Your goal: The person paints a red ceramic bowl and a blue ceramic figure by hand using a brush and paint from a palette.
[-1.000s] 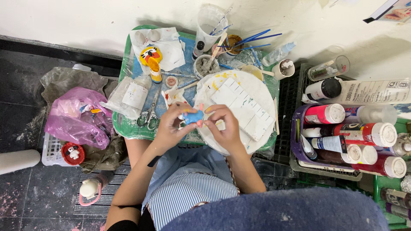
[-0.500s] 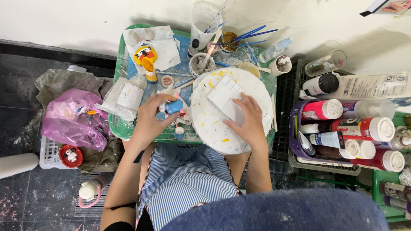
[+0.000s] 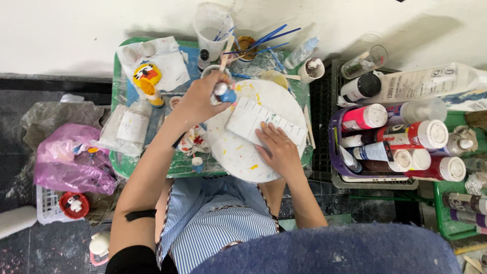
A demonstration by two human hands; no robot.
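The left hand (image 3: 199, 99) has swung up and away from the near edge of the green plastic tray (image 3: 117, 94), carrying the small blue-capped paint bottle (image 3: 224, 93) to the far rim of the round white paint-spattered palette (image 3: 238, 152), while the right hand (image 3: 278, 150) has slid lower and toward the middle! That left grip is clenched around the little bottle, fingers wrapped over its body, the bottle hanging just above the palette's upper edge. The right hand lies flat and released, fingers spread, pressing down on the white rectangular ridged mixing tray (image 3: 264, 123) that lies tilted across the palette. Beyond the bottle stands a clear plastic cup (image 3: 210, 25) beside a cluster of blue-handled brushes (image 3: 264, 40). Left of the arm, a yellow cartoon figurine (image 3: 147, 76) rests on white paper. Off to the right, a purple basket (image 3: 335, 147) holds large paint bottles with white caps (image 3: 406, 134), well apart from both hands.
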